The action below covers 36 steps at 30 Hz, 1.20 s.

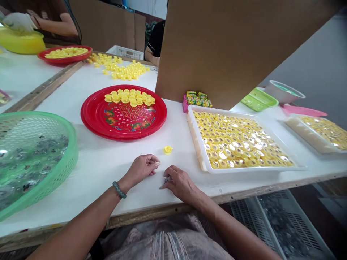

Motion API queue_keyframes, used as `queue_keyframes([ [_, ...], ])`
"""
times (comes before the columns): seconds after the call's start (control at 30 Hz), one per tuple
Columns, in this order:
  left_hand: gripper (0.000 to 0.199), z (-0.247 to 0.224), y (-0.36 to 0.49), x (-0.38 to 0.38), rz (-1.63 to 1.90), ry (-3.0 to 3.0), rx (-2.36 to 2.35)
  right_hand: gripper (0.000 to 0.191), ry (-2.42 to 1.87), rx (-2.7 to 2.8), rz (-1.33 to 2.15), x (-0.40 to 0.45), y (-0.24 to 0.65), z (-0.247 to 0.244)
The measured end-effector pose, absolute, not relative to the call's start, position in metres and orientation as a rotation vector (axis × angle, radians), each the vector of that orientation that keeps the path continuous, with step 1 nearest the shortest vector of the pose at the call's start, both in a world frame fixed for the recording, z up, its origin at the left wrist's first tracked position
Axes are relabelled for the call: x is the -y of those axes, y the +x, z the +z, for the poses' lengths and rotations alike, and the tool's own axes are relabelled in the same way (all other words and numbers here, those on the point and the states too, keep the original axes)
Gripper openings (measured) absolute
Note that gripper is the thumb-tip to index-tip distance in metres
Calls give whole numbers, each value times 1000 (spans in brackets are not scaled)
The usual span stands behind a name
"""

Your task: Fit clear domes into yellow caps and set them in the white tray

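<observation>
Near the table's front edge, my left hand [145,166] has its thumb and fingers pinched together on something small and pale that I cannot make out. To its right, my right hand [180,182] curls its fingers and thumb around a small clear piece with dark marks [166,180], resting at the tabletop. Just beyond both hands a single yellow cup-shaped piece [167,150] sits on the white table [108,166]. Farther back, a red plate [119,126] bears many yellow pieces [130,96] along its far side.
A green basket [73,144] of clear pieces stands left. On the right is a white tray [199,151] of yellow pieces beside small boxes [197,99] and a cardboard divider [211,50]. Loose yellow pieces [126,70] lie behind. A gloved person [20,22] works at the far left.
</observation>
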<state>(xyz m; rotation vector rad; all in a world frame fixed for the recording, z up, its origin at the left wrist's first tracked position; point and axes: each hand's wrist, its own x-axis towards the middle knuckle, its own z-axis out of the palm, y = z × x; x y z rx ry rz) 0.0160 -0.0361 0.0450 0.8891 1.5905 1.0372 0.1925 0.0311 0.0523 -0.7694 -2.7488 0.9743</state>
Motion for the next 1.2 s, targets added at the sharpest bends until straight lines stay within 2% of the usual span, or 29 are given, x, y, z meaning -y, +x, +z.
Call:
queue_keyframes([
  [0.13,25,47,23,37,975,986,-1493,17,-836,2574,1140,-33,200,47],
  [0.27,26,49,27,36,961,1030,-1405,4,-896,2216,1475,-37,197,47],
  [0.37,26,53,29,35,1025,974,-1396,10,-921,1856,1742,-41,188,54],
  [0.5,26,59,30,35,1145,929,-1364,19,-874,1494,1894,-46,175,60],
  [0.93,23,69,28,37,1255,819,-1375,19,-873,1408,1882,-44,168,47],
  [1.1,22,65,27,35,1320,739,-1408,21,-836,1612,1911,-37,169,46],
  [1.2,19,67,24,36,1346,676,-1369,20,-833,1768,1754,-36,171,47],
])
